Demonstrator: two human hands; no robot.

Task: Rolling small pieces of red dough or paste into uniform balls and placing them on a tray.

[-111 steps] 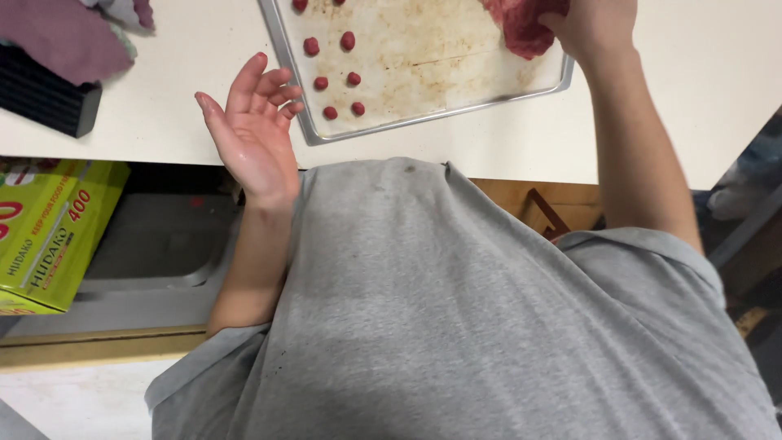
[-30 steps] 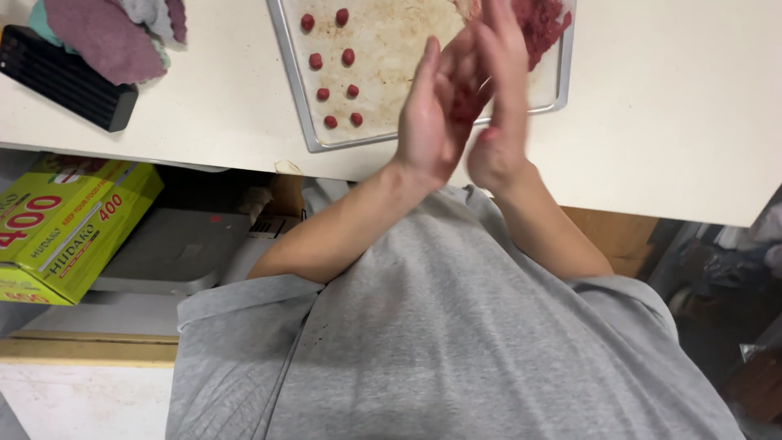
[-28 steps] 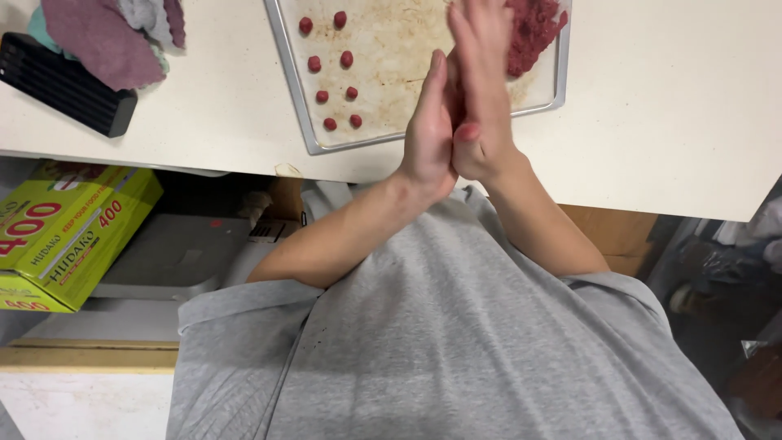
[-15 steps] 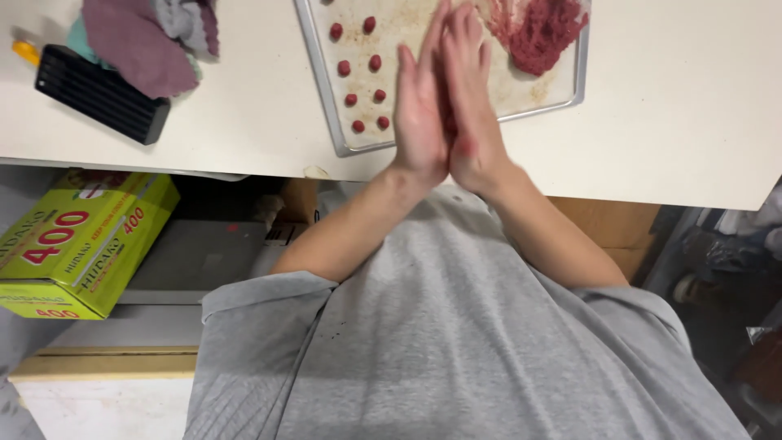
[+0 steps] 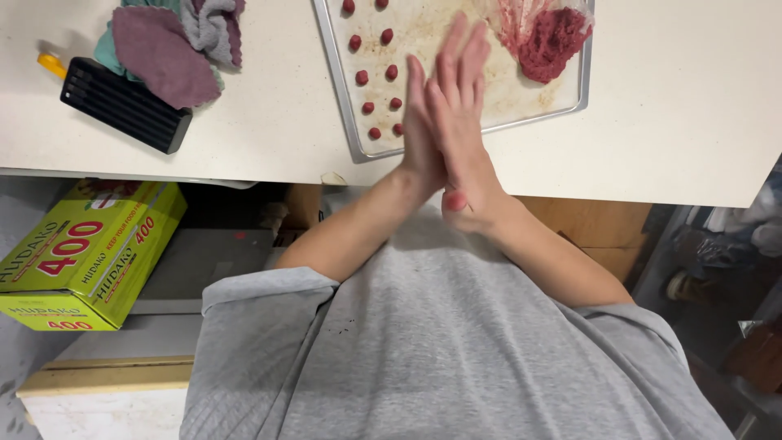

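My left hand (image 5: pixel 418 134) and my right hand (image 5: pixel 461 114) are pressed flat together, palm to palm, fingers pointing away from me over the near edge of a metal baking tray (image 5: pixel 352 134). A small piece of red mince (image 5: pixel 454 200) shows between the heels of the palms. On the tray's left part lie several small red meat balls (image 5: pixel 377 81) in two rows. A mound of red minced meat (image 5: pixel 555 39) on clear plastic sits in the tray's far right corner.
The tray rests on a pale counter (image 5: pixel 269 138). To the left lie crumpled purple and grey cloths (image 5: pixel 175 45), a black ridged block (image 5: pixel 122 104) and a small yellow item (image 5: pixel 50 63). Below the counter edge sits a green-yellow box (image 5: pixel 85 261).
Earlier my left hand was open at the counter edge and my right reached to the mince mound. Both hands then came together and have slid against each other, palms pressed.
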